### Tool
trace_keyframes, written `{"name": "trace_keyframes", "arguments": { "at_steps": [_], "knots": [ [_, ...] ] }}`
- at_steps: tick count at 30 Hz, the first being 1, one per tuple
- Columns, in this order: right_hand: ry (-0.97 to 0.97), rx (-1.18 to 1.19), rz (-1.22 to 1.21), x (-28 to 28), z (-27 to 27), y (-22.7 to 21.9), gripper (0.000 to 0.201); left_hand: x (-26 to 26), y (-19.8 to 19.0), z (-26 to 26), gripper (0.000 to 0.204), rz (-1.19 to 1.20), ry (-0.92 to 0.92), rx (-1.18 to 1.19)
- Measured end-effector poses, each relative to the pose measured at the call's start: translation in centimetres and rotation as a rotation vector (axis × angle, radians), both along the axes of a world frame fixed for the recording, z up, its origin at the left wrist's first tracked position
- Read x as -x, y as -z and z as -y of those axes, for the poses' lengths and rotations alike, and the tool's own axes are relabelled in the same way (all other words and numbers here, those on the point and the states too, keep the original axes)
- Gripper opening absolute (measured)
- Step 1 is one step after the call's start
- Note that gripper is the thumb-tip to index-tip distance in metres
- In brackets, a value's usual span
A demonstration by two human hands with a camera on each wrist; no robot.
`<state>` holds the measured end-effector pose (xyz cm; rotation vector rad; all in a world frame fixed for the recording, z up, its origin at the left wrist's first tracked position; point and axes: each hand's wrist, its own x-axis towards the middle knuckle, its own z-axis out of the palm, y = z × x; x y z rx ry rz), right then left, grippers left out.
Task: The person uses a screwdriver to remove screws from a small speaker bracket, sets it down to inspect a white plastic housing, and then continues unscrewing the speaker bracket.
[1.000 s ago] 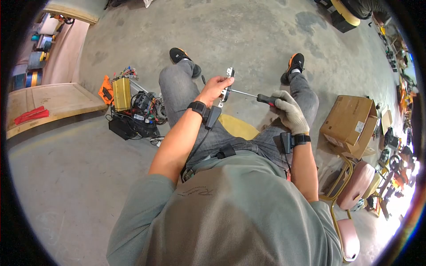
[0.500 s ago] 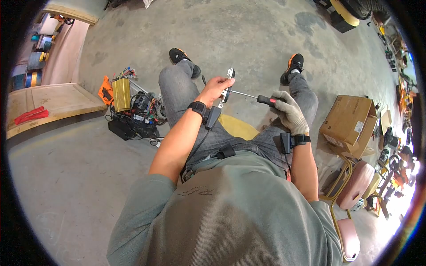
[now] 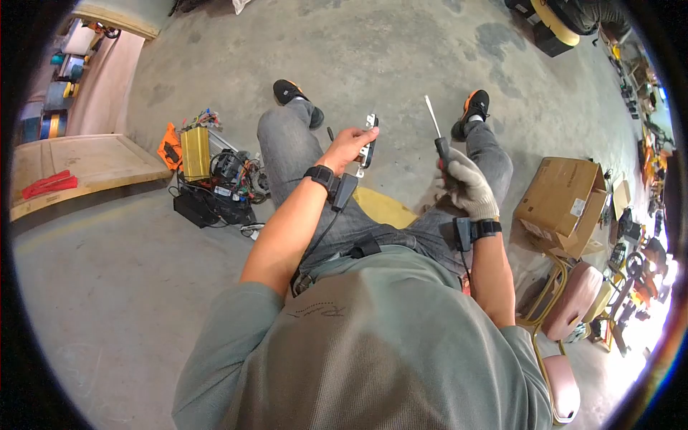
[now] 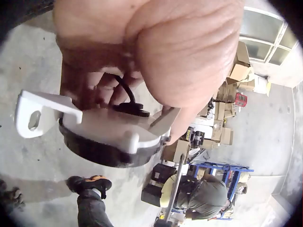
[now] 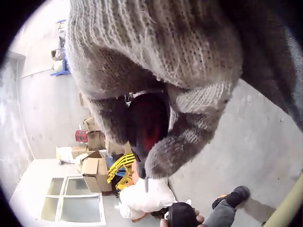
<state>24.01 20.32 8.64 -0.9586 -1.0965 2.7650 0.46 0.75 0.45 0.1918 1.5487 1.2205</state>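
Note:
I sit on a stool over a concrete floor. My bare left hand [image 3: 349, 145] grips a small white and black electrical fitting [image 3: 368, 140] above my left knee; in the left wrist view the fitting [image 4: 102, 130] shows a white mounting tab and a black underside. My gloved right hand [image 3: 464, 179] grips a screwdriver [image 3: 436, 132] by its red and black handle [image 5: 147, 127], the shaft pointing up and away from the fitting. The two hands are apart.
A pile of electronics, wires and a yellow box [image 3: 215, 179] lies on the floor to my left, beside a wooden platform [image 3: 79, 165]. A cardboard box [image 3: 562, 201] and pink-seated chairs [image 3: 573, 301] stand at my right. Yellow stool edge [image 3: 383, 204] shows between my legs.
The screwdriver tip was against the fitting in my left hand; my right hand has pulled it away and swung the shaft upright. The left hand stays put with the fitting.

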Motion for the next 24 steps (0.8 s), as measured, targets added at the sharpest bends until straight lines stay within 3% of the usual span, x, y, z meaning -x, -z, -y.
{"name": "trace_keyframes", "arguments": {
  "at_steps": [5, 7, 9, 11, 15, 17, 19, 21, 24],
  "knots": [
    [-0.172, -0.35, 0.048, 5.5, 4.9, -2.4, 0.025, -0.1, -0.9, -0.1, 0.043, 0.022, 0.035, 0.008],
    [-0.248, -0.544, 0.231, 6.9, 5.5, -2.3, 0.023, -0.3, -1.1, -0.1, 0.044, 0.034, 0.039, 0.008],
    [-0.236, -0.532, 0.217, 7.5, 5.6, -0.8, 0.024, -0.4, -1.5, 0.1, 0.044, 0.072, 0.051, -0.031],
    [-0.041, -0.459, 0.203, 7.8, 5.3, 0.9, 0.028, -0.5, -2.1, 0.2, 0.045, 0.112, 0.06, -0.071],
    [0.068, -0.281, 0.169, 7.7, 5.1, 0.6, 0.029, -0.8, -2.2, 0.1, 0.05, 0.078, 0.285, -0.177],
    [0.015, -0.279, 0.16, 7.1, 4.6, 1.0, 0.031, -0.8, -2.0, 0.0, 0.047, 0.056, 0.447, -0.236],
    [-0.108, -0.265, 0.13, 6.6, 4.2, 1.6, 0.032, -0.9, -1.9, 0.0, 0.048, 0.078, 0.461, -0.207],
    [-0.086, -0.269, 0.165, 6.2, 4.0, 2.1, 0.033, -1.1, -1.7, 0.1, 0.049, -0.149, 0.521, -0.241],
    [-0.078, -0.258, 0.202, 5.6, 3.7, 1.8, 0.033, -1.0, -2.1, -0.1, 0.051, -0.164, 0.574, -0.247]
  ]
}}
